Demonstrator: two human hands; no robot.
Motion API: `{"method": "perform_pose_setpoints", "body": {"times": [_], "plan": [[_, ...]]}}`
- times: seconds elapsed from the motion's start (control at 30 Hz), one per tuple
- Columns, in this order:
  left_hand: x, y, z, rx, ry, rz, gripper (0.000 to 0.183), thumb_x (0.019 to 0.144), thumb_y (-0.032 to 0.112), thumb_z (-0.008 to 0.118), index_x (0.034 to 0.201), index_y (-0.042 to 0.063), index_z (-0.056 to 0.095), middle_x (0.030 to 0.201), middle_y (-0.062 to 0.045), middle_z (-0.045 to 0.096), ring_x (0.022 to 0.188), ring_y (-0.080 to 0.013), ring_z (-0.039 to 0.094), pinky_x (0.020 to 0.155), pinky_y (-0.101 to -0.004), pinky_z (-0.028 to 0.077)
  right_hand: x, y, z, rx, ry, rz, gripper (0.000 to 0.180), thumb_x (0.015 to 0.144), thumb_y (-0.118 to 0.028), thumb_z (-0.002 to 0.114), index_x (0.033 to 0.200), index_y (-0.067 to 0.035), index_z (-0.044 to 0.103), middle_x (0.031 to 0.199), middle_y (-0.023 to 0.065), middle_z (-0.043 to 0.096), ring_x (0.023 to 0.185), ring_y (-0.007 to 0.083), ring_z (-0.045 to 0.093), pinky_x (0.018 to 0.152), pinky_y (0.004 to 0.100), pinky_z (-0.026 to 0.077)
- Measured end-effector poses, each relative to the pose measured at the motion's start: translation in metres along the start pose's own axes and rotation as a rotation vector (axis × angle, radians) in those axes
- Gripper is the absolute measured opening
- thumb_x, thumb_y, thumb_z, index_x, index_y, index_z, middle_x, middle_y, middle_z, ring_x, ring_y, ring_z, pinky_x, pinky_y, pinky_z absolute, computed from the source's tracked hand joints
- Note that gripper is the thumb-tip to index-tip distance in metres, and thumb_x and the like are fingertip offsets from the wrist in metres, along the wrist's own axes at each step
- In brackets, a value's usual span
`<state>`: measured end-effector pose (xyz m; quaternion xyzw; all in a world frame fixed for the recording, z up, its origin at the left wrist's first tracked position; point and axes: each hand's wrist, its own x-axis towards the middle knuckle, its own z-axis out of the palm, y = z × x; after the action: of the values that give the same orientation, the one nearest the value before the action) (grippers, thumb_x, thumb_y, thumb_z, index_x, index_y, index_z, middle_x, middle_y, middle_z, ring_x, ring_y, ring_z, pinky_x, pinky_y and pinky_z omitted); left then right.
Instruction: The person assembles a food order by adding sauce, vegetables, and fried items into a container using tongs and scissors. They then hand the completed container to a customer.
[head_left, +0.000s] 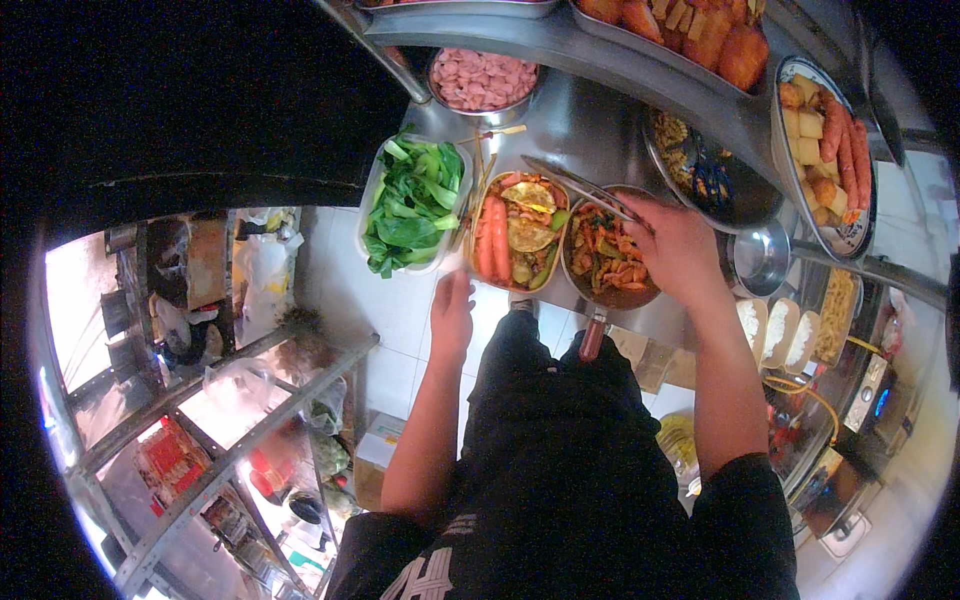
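Note:
My right hand (664, 240) is closed on a pair of metal tongs (589, 191), whose far ends reach over a takeout container (474, 259). That container holds sausages (492, 238), fried egg pieces (529, 234) and vegetables. Beneath my right hand a pan (626, 300) with a reddish handle (592, 336) holds a saucy mix of meat and vegetables (606, 259). My left hand (452, 304) is beside the container's lower left corner, its fingers slightly curled; whether it touches the rim I cannot tell. Left of the container is a plastic tub of green leafy vegetables (412, 202).
A metal bowl of pink sliced meat (486, 79) stands at the back. Right of the pan are a large pan of food remnants (694, 169), an empty metal bowl (761, 259) and a raised plate of sausages (844, 150). Rice boxes (774, 330) stand lower right. A metal rack (247, 442) is at left.

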<state>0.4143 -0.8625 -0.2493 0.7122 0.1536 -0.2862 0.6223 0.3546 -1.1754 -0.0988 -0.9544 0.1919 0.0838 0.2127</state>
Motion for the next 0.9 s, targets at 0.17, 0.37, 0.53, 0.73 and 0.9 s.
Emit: {"method": "perform_pose_setpoints", "body": {"times": [0.17,0.37,0.53,0.73,0.9], "plan": [[-0.001,0.0,-0.006,0.055,-0.024,-0.02,0.06,0.101,0.05,0.05,0.134,0.0,0.05,0.132,-0.016,0.058,0.119,-0.0279,0.056,0.099,-0.0415,0.046,-0.001,-0.006,0.011,-0.166,0.025,-0.096,0.037,0.088,-0.016,0.065,0.125,-0.017,0.067,0.116,0.0107,0.069,0.094,0.0329,0.068,0.082,0.0422,0.055],[-0.002,0.001,-0.006,0.048,0.005,-0.02,0.059,0.101,0.049,0.052,0.132,-0.001,0.051,0.125,-0.014,0.059,0.114,-0.0252,0.057,0.095,-0.0392,0.047,0.0,-0.011,-0.001,-0.222,0.013,-0.122,0.038,0.088,-0.015,0.065,0.125,-0.018,0.067,0.111,0.0098,0.07,0.094,0.0312,0.068,0.081,0.0425,0.055],[-0.003,0.001,-0.008,0.057,-0.023,-0.026,0.061,0.101,0.05,0.05,0.134,-0.001,0.05,0.132,-0.016,0.058,0.12,-0.0289,0.056,0.1,-0.0418,0.046,0.005,-0.015,-0.019,-0.184,-0.036,-0.069,0.036,0.09,-0.015,0.063,0.125,-0.019,0.067,0.11,0.0094,0.07,0.094,0.0308,0.068,0.081,0.0413,0.056],[-0.005,0.001,-0.006,0.068,-0.016,-0.038,0.059,0.101,0.05,0.05,0.133,0.0,0.051,0.132,-0.017,0.058,0.119,-0.0284,0.057,0.1,-0.0414,0.046,0.021,-0.019,0.002,-0.167,-0.015,-0.148,0.034,0.089,-0.018,0.066,0.123,-0.016,0.067,0.107,0.0123,0.07,0.094,0.0348,0.067,0.082,0.0432,0.054],[-0.003,-0.013,-0.02,0.033,-0.021,-0.017,0.057,0.102,0.049,0.049,0.132,0.0,0.052,0.131,-0.015,0.059,0.116,-0.0268,0.058,0.097,-0.0406,0.047,-0.028,0.015,-0.043,0.135,0.053,-0.09,0.039,0.09,-0.016,0.067,0.129,-0.014,0.065,0.116,0.0163,0.069,0.096,0.0325,0.069,0.083,0.04,0.054]]}}
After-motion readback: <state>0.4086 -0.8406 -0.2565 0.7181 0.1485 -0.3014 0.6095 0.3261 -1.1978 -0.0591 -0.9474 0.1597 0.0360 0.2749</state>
